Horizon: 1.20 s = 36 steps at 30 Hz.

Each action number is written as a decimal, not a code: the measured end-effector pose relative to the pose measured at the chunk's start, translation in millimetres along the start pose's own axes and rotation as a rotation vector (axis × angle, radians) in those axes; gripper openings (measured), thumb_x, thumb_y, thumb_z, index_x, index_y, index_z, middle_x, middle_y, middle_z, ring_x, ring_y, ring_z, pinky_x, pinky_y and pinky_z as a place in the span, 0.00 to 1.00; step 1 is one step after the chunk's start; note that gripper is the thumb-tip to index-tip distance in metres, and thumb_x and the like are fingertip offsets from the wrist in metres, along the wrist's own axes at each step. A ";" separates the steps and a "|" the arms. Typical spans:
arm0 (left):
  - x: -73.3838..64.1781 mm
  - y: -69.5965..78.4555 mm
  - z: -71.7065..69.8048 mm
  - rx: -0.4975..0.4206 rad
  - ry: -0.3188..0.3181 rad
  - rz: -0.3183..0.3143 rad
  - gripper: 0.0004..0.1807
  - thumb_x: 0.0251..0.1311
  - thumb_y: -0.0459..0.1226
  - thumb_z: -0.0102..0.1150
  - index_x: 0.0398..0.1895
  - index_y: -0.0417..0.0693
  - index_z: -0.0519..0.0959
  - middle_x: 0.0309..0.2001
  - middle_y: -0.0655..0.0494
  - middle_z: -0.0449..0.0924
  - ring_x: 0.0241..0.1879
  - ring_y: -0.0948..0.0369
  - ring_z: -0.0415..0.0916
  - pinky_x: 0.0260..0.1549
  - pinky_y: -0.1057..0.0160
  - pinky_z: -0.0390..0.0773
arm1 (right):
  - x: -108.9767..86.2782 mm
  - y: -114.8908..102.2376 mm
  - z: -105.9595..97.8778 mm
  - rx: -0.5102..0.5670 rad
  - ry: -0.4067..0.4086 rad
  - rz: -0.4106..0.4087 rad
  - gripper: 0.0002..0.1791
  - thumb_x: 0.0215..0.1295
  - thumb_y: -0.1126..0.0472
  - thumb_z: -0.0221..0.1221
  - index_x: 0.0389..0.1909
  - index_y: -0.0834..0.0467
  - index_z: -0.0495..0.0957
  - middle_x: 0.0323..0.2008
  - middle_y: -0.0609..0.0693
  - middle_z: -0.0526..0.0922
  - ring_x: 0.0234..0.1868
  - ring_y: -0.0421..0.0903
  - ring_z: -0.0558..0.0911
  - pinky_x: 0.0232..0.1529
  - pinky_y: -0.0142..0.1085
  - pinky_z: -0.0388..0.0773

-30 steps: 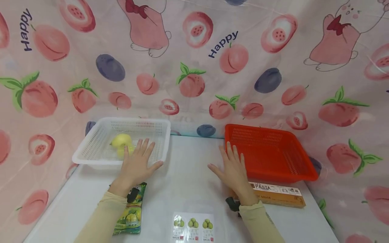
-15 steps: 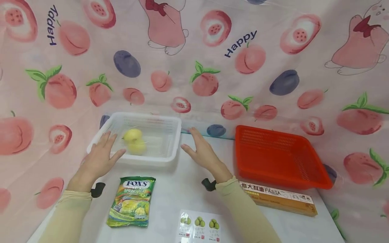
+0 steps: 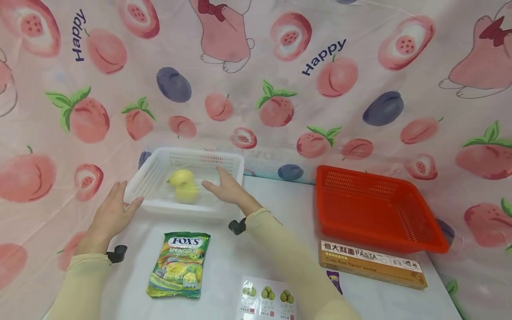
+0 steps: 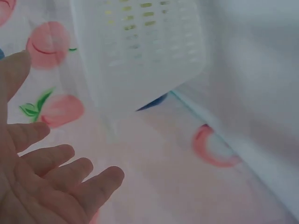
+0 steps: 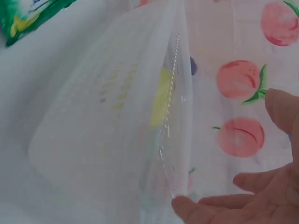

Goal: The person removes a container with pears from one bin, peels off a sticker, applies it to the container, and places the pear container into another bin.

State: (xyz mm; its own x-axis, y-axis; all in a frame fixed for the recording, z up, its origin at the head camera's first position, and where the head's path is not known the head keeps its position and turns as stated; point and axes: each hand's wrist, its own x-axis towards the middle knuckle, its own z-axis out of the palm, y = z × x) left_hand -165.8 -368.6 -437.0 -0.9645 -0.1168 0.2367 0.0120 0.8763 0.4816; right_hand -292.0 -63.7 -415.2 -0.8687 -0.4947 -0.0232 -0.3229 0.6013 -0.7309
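Observation:
A white plastic basket (image 3: 172, 207) stands at the back left of the table. Two yellow fruits (image 3: 181, 177), their kind unclear, lie in it, seemingly inside clear plastic. My right hand (image 3: 229, 187) hovers over the basket's right part with thumb and fingers spread, gripping nothing. In the right wrist view its fingertips (image 5: 184, 205) come close to the clear plastic; whether they touch it I cannot tell. My left hand (image 3: 107, 218) is by the basket's front left corner, fingers extended. The left wrist view shows a gap between its fingers (image 4: 105, 184) and the basket wall (image 4: 149, 51).
A green candy bag (image 3: 180, 265) lies in front of the white basket. Nearby is a sheet of pictures (image 3: 268, 295). To the right stand a red basket (image 3: 380, 242), a pasta box (image 3: 372, 265) and a small purple packet (image 3: 335, 282). Patterned cloth (image 3: 248, 89) hangs behind.
My right hand has moved left from beside the red basket to over the white one. The left hand has drawn left, off the white basket. The head view has shifted left.

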 end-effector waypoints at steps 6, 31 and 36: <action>2.3 -21.4 12.9 -0.066 0.038 -0.044 0.43 0.73 0.49 0.45 0.73 0.27 0.42 0.69 0.25 0.47 0.64 0.29 0.51 0.60 0.29 0.51 | 14.5 -6.3 18.4 0.063 0.010 0.145 0.50 0.67 0.35 0.53 0.78 0.58 0.43 0.76 0.57 0.48 0.75 0.52 0.48 0.72 0.46 0.49; 12.9 -40.6 42.5 -1.171 -0.160 -0.353 0.40 0.75 0.50 0.43 0.78 0.46 0.36 0.74 0.40 0.41 0.74 0.44 0.38 0.51 0.51 0.72 | 41.3 12.6 46.0 0.259 0.040 0.513 0.50 0.68 0.44 0.55 0.76 0.66 0.39 0.73 0.61 0.54 0.71 0.56 0.58 0.69 0.45 0.58; 15.0 -41.9 48.3 -1.463 -0.135 -0.332 0.34 0.77 0.40 0.41 0.78 0.51 0.40 0.73 0.49 0.44 0.73 0.54 0.46 0.55 0.46 0.66 | 41.1 15.2 46.2 0.388 0.040 0.547 0.43 0.67 0.46 0.58 0.74 0.63 0.52 0.72 0.58 0.56 0.69 0.57 0.62 0.67 0.45 0.61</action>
State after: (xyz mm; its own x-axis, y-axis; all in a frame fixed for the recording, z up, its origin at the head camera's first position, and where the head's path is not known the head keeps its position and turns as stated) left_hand -193.5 -384.5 -494.4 -0.9916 -0.0965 -0.0867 -0.0389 -0.4167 0.9082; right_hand -315.3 -103.8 -458.8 -0.8846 -0.1548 -0.4398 0.3195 0.4859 -0.8136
